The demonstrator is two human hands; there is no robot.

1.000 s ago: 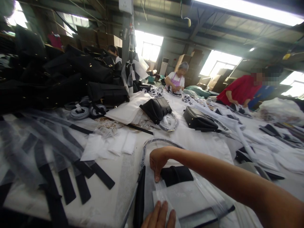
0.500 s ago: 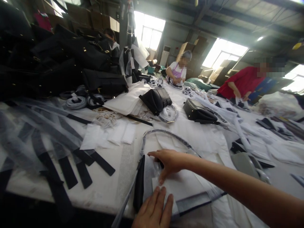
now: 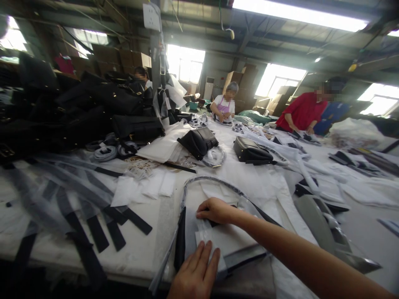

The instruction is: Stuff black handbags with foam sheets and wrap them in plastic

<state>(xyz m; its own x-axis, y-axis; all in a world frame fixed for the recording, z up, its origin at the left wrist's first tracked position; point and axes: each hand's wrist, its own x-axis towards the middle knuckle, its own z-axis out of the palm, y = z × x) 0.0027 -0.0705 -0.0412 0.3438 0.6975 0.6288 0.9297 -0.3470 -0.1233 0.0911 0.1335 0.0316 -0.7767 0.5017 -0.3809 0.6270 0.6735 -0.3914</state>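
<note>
1. Clear plastic sleeve (image 3: 232, 245) with a white sheet inside lies flat at the near edge of the table (image 3: 140, 249), straight ahead of the person; its far end sits under the right hand (image 3: 215, 209) and its near end under the left hand (image 3: 193, 274), so the two hands bracket it front to back.
2. Right hand: reaches in from the right, fingers curled with tips down on the sleeve's far-left corner beside a small black piece (image 3: 215, 223); whether it pinches the film or merely presses cannot be told.
3. Left hand: the nearer one; laid flat with fingers straight and together, pinning the sleeve and grasping nothing.
4. Black strap (image 3: 180, 245) lies touching the sleeve's left side, its long axis running away from the person; a film-wrapped loop (image 3: 212, 182) arcs just beyond the right hand.
5. Surroundings: wrapped black strips (image 3: 93, 224) to the left; a grey panel (image 3: 314, 220) to the right; a black handbag (image 3: 251, 153) well beyond; a person in red (image 3: 301, 111) works at the far side.
</note>
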